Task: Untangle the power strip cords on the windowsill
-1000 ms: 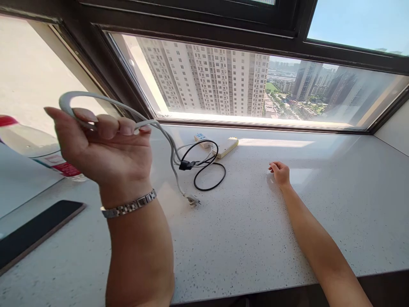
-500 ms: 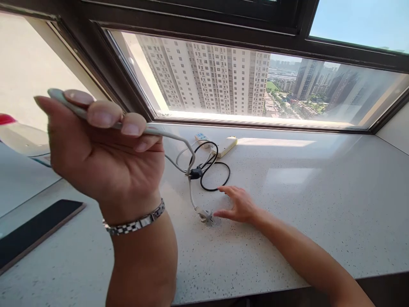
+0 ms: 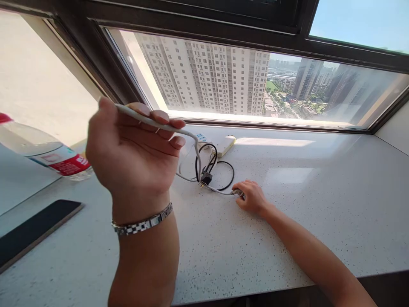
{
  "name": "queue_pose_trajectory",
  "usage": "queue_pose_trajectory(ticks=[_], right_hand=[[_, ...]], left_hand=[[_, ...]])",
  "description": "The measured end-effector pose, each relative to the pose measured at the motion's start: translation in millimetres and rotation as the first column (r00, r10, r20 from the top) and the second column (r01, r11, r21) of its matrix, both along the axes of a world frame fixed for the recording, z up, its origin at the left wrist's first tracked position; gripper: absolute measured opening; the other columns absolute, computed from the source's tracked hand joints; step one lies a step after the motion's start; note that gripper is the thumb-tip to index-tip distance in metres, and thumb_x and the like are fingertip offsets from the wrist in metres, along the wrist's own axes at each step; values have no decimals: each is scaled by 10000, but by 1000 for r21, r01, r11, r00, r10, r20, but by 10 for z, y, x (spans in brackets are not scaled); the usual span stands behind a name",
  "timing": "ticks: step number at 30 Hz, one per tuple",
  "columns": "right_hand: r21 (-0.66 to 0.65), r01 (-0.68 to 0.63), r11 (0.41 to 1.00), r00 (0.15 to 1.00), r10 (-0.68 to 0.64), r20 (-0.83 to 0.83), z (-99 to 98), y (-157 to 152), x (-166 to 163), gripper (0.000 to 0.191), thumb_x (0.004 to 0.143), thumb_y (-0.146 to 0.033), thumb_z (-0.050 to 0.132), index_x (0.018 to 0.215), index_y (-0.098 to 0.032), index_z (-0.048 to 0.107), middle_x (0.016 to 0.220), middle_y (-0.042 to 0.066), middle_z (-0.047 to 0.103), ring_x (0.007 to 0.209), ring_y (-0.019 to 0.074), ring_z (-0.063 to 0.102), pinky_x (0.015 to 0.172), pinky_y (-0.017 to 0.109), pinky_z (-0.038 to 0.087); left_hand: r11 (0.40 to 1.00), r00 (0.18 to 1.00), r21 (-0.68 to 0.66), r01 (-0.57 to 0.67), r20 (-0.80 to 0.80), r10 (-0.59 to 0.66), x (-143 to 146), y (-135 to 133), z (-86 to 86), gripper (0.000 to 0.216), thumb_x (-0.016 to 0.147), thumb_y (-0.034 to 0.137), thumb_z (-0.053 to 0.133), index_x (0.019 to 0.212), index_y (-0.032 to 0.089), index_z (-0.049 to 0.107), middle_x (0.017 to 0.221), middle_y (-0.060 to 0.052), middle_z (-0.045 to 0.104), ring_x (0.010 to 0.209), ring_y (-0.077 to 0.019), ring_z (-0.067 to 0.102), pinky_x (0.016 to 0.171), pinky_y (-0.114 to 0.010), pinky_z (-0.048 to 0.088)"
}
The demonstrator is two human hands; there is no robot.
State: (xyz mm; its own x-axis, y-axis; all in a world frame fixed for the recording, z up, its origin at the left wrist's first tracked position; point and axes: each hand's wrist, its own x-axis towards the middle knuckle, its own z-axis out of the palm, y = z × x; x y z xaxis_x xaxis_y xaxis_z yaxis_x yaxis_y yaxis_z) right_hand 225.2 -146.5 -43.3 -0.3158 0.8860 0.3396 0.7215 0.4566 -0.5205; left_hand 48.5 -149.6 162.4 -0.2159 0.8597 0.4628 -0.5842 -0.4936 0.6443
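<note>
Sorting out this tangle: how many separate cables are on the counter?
2. A white cable runs from the raised left hand down to the right hand; a black cable lies looped beside the power strip.

White speckled stone sill counter [image 3: 287, 221] below dark-framed window, sun patch at far edge. Lying on it: white power strip [image 3: 223, 146] near glass; black cable [image 3: 223, 177] looped just in front of strip, tangled with grey cord [image 3: 188, 177]; dark phone [image 3: 32, 232] flat, screen up, at left edge; clear water bottle [image 3: 41, 153] with red label at far left. Right hand [image 3: 251, 198] rests on surface, closed over grey cord's end beside black loop
</note>
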Motion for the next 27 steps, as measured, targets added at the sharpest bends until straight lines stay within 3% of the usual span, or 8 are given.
queue_pose_trajectory(ticks=[4, 7, 10, 13, 16, 19, 22, 27], right_hand=[[-72, 446, 892, 890, -451, -69, -30, 283, 614, 144, 682, -151, 486, 758, -203, 598, 728, 44, 643, 773, 222, 534, 686, 316, 369], [-87, 706, 703, 695, -711, -103, -53, 369, 1137, 131, 676, -186, 486, 742, -214, 596, 687, 39, 621, 791, 244, 532, 716, 347, 362], [-131, 866, 482, 460, -872, -170, -76, 348, 1562, 182, 644, -194, 496, 787, -214, 608, 719, 53, 628, 804, 258, 528, 741, 379, 359], [-150, 912, 381, 336, -907, -254, -104, 314, 1767, 222, 603, -191, 497, 797, -209, 603, 725, 59, 620, 764, 247, 519, 694, 361, 369], [-150, 872, 466, 397, -852, -342, -141, 317, 1765, 193, 577, -216, 503, 753, -203, 580, 668, 41, 590, 658, 208, 495, 593, 313, 364], [-122, 774, 622, 537, -746, -393, -169, 339, 1685, 142, 576, -254, 492, 700, -205, 542, 601, 12, 548, 573, 173, 451, 520, 283, 334], [-91, 711, 697, 614, -679, -403, -162, 343, 1629, 122, 570, -273, 478, 665, -209, 519, 566, -5, 513, 551, 158, 417, 499, 272, 311], [-72, 613, 787, 688, -576, -442, -100, 311, 1583, 114, 561, -282, 478, 643, -206, 504, 551, -24, 459, 537, 136, 365, 496, 261, 287]], left_hand=[[978, 970, 35, -205, -124, 208, -79, 98, -90, 358, 869, 344, 447, 705, 135, 686, 770, -50, 698, 722, -181, 703, 419, -192, 496], [998, 883, 24, -60, -465, 64, -199, 107, -153, 353, 768, 463, 617, 776, 128, 730, 814, -126, 720, 676, -231, 706, 408, -239, 517], [985, 686, -82, 150, -709, -163, -276, 97, -180, 460, 706, 579, 663, 856, 152, 743, 716, -147, 710, 557, -236, 680, 382, -273, 496], [995, 678, -51, 85, -729, -96, -225, 206, -242, 411, 747, 578, 614, 837, 192, 726, 687, -105, 703, 579, -212, 677, 448, -278, 519], [997, 618, -29, -75, -786, 24, -100, 508, -472, 348, 789, 503, 571, 892, 196, 698, 797, -86, 721, 754, -228, 698, 601, -319, 565], [989, 252, -24, -149, -968, 14, 16, 865, -848, 446, 762, 448, 598, 1123, 192, 646, 1062, -115, 700, 1025, -293, 641, 809, -414, 546], [997, -9, -66, -24, -998, -67, 116, 1073, -1174, 569, 752, 442, 589, 1272, 213, 561, 1324, -111, 566, 1214, -312, 524, 959, -427, 472], [982, -149, -80, 174, -987, -54, 301, 1062, -1354, 614, 757, 502, 555, 1296, 209, 544, 1378, -87, 520, 1284, -304, 451, 1059, -425, 377]])
